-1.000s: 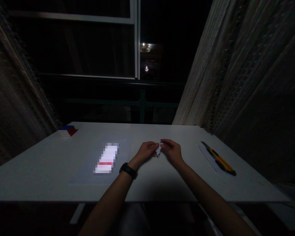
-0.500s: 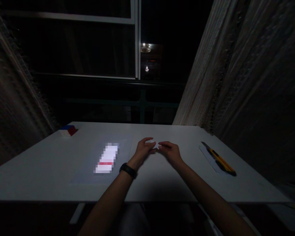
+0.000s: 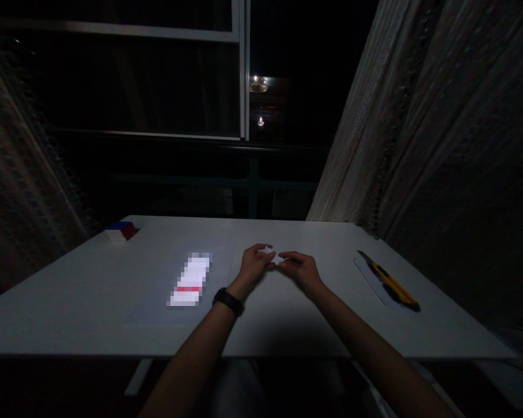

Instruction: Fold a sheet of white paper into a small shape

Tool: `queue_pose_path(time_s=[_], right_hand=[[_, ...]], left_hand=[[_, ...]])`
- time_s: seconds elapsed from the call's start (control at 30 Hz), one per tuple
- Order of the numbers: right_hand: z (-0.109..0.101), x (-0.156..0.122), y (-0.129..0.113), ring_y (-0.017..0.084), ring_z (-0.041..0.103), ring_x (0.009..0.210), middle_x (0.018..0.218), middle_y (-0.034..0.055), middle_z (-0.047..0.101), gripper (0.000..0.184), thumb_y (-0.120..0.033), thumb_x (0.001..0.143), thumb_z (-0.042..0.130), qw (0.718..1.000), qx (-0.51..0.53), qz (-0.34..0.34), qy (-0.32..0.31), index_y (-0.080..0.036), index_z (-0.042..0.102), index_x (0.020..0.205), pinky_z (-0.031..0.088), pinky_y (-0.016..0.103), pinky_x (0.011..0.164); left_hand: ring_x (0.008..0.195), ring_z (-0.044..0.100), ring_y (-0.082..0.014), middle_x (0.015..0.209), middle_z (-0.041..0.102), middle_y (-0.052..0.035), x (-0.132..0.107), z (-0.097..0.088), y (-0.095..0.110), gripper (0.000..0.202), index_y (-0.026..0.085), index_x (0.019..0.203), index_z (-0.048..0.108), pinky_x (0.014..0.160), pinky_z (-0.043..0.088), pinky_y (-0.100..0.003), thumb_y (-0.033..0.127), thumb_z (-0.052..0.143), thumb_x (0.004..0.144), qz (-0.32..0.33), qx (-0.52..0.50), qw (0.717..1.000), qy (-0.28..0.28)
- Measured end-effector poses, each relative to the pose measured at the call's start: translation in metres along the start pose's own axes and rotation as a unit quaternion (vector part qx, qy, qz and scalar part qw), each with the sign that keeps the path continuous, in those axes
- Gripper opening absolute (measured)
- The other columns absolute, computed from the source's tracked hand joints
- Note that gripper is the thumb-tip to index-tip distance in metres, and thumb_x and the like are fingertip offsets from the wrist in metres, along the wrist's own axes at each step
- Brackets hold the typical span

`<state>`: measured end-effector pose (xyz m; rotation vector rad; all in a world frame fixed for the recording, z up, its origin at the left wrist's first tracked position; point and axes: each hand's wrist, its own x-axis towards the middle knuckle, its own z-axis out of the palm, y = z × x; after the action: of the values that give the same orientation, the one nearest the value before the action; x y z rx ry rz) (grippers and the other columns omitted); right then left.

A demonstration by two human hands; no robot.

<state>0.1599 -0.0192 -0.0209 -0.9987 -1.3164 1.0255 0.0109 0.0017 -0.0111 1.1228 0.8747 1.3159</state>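
Above the middle of the white table, my left hand and my right hand face each other with fingertips nearly meeting. Between them is a small white piece with pointed edges, which looks like folded paper. Both hands pinch it, the left from its left side and the right from its right. Fingers cover much of it, so its full shape is hidden. A dark band circles my left wrist.
On the white table, a bright blurred-out screen lies on a pale sheet at left. A red, white and blue cube sits at the far left. A yellow-black utility knife, blade out, lies on white paper at right.
The white piece shows slightly more between my fingertips and has turned a little. My hands have barely shifted; everything else stays put.
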Motion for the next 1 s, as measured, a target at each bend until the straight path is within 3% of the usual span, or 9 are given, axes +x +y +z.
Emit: queue_pose_path(time_s=[0.17, 0.4, 0.67, 1.0], right_hand=[[-0.0025, 0.001, 0.0061, 0.015, 0.058, 0.059, 0.067, 0.0033, 0.066, 0.037, -0.03, 0.054, 0.076, 0.996, 0.063, 0.046, -0.031, -0.016, 0.07, 0.087, 0.044, 0.03, 0.06], [-0.0011, -0.0002, 0.0043, 0.014, 0.056, 0.058, 0.065, 0.0018, 0.065, 0.037, -0.029, 0.051, 0.078, 0.994, 0.091, 0.063, -0.024, -0.018, 0.07, 0.085, 0.044, 0.03, 0.06], [0.0004, -0.0003, 0.0042, 0.015, 0.057, 0.058, 0.065, 0.0032, 0.066, 0.036, -0.032, 0.05, 0.077, 0.997, 0.062, 0.038, -0.002, -0.016, 0.07, 0.082, 0.045, 0.03, 0.057], [-0.0011, -0.0002, 0.0021, 0.018, 0.059, 0.069, 0.073, 0.0044, 0.067, 0.035, -0.028, 0.048, 0.078, 0.998, 0.053, 0.033, 0.003, -0.018, 0.072, 0.08, 0.045, 0.031, 0.066]], left_hand=[[0.046, 0.054, -0.0095, 0.05, 0.055, 0.0022, 0.0008, -0.0013, -0.0002, 0.04, 0.01, 0.086, 0.062, 0.049, 0.047, -0.021, 0.03, 0.077, 0.054, 0.013, 0.003, 1.0, 0.008], [0.046, 0.054, -0.0093, 0.05, 0.055, 0.0027, -0.0004, 0.0005, 0.0017, 0.033, 0.011, 0.083, 0.063, 0.05, 0.047, -0.022, 0.028, 0.074, 0.057, 0.033, 0.019, 0.999, 0.015], [0.049, 0.056, -0.0108, 0.055, 0.058, 0.0004, -0.0021, 0.0024, 0.0028, 0.03, 0.011, 0.081, 0.063, 0.049, 0.046, -0.021, 0.027, 0.073, 0.058, 0.039, 0.033, 0.999, 0.007], [0.052, 0.055, -0.0094, 0.059, 0.058, -0.0003, -0.004, 0.0008, 0.0026, 0.034, 0.01, 0.084, 0.064, 0.053, 0.047, -0.022, 0.031, 0.074, 0.06, 0.026, 0.011, 0.999, -0.029]])
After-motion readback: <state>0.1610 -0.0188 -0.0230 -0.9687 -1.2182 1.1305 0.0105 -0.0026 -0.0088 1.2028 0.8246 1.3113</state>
